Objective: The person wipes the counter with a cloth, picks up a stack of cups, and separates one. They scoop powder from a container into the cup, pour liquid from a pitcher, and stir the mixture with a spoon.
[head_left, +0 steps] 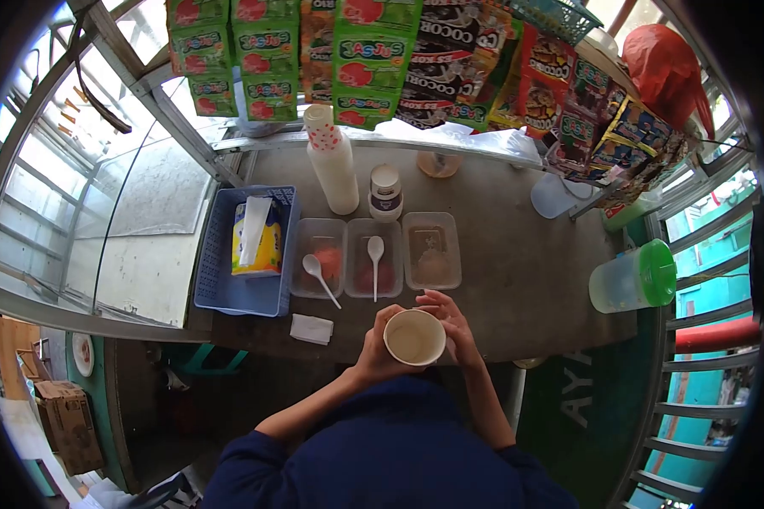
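A paper cup (414,339), pale inside with its mouth facing me, is held close to my body at the table's front edge. My left hand (373,349) wraps round its left side. My right hand (457,329) is curved along the right side, its fingers reaching over the far rim. Beyond the hands stand three clear plastic tubs: a left tub (300,287) with orange-pink contents, a middle tub (353,287) with dark red contents, and a right tub (448,229) with brownish contents. One white spoon (314,267) rests in the left tub, another white spoon (375,254) in the middle one.
A blue basket (216,293) holds a yellow tissue pack (269,242). A folded tissue (311,329) lies before it. Behind the tubs stand a tall cup stack (335,174) and a small container (385,206). A green-lidded jug (620,280) lies at right; sachet strips (373,59) hang above.
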The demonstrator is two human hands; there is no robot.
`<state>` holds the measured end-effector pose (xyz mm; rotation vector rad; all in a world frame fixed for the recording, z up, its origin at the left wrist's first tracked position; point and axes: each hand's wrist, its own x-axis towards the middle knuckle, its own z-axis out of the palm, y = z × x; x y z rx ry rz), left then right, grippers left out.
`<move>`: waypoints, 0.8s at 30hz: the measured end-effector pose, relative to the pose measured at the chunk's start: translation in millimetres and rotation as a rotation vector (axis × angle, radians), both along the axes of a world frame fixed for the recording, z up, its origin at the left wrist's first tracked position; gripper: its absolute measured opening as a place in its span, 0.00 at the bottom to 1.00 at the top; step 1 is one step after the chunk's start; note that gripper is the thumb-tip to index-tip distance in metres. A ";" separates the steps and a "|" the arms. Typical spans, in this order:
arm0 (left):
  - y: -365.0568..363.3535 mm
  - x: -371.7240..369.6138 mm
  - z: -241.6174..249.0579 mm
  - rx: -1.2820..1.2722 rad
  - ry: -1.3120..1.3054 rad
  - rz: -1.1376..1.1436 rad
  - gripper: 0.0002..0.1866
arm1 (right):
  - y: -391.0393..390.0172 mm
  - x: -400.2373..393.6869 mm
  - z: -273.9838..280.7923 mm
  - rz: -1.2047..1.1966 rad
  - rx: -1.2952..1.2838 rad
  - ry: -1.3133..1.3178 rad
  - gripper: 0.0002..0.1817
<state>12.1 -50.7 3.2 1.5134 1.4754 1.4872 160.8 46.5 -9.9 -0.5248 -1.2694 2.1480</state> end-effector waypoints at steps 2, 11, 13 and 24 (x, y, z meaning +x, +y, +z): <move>-10.1 -3.9 -2.6 -0.021 -0.023 0.024 0.52 | -2.1 -6.6 -8.4 -0.050 0.031 -0.170 0.34; -38.6 -46.9 -31.9 0.040 0.032 0.136 0.55 | -21.8 -50.4 -19.0 0.019 0.623 -0.612 0.26; -41.3 -57.6 -30.7 0.028 0.023 0.159 0.54 | -25.0 -58.1 -21.0 0.073 0.623 -0.629 0.26; -76.4 -109.9 -43.1 -0.164 -0.014 0.251 0.47 | -28.4 -100.1 -30.0 0.037 0.625 -0.714 0.22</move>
